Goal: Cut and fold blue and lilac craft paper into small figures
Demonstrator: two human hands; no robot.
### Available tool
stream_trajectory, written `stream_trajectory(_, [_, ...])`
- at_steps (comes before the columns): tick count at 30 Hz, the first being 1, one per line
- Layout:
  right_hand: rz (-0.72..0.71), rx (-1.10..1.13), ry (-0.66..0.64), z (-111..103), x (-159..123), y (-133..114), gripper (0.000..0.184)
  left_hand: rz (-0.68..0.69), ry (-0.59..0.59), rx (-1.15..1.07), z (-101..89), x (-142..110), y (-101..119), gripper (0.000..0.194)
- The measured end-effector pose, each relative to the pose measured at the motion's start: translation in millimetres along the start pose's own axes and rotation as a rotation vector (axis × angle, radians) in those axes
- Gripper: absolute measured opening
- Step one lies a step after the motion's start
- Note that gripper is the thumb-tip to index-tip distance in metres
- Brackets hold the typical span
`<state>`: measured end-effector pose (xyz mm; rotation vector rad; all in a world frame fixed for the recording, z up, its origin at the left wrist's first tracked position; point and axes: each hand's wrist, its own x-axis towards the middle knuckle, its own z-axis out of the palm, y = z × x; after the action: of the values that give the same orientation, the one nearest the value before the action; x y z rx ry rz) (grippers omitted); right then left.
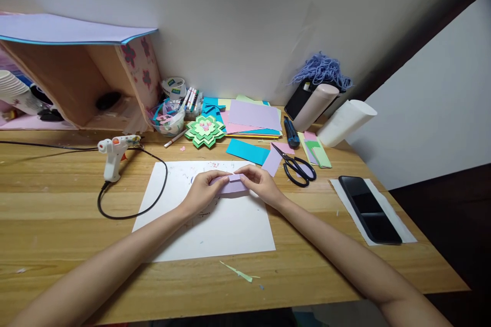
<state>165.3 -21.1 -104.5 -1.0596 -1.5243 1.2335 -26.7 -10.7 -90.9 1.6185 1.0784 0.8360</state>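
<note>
Both hands pinch a small sheet of purple paper [233, 187] with a folded strip along its far edge. My left hand [205, 189] grips its left end, thumb on top; my right hand [263, 184] holds the right end the same way. Beneath them a white sheet [238, 235] with ink and glue marks lies on the table. Black-handled scissors [295, 166] rest beside my right hand, partly over purple paper scraps [272, 162]. A blue paper strip [247, 151] lies just beyond the hands. The fingertips under the paper are hidden.
A white glue gun [113, 156] and its looping cord stand at left. Behind are a green layered paper flower [205, 131], markers [193, 99], stacked coloured paper [255, 114] and a blue cutter [291, 133]. A phone [368, 209] lies right; a cardboard box [141, 76] stands back left.
</note>
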Motion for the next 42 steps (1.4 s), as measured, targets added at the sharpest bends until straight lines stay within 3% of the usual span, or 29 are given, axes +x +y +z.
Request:
stream_trajectory(14, [-0.065, -0.219, 0.042, 5.2, -5.7, -4.5, 0.014, -0.017, -0.052, 0.019, 1.3, -2.1, 4.4, 0.027])
stream_trajectory(27, [0.011, -0.163, -0.057, 6.5, -4.2, -4.6, 0.021, 0.016, -0.046, 0.109, 6.2, -4.0, 3.6, 0.022])
stream_trajectory(42, [-0.010, -0.164, 0.031, 7.3, -3.2, -2.0, 0.021, -0.003, -0.032, 0.127, 7.1, -3.8, 2.8, 0.025])
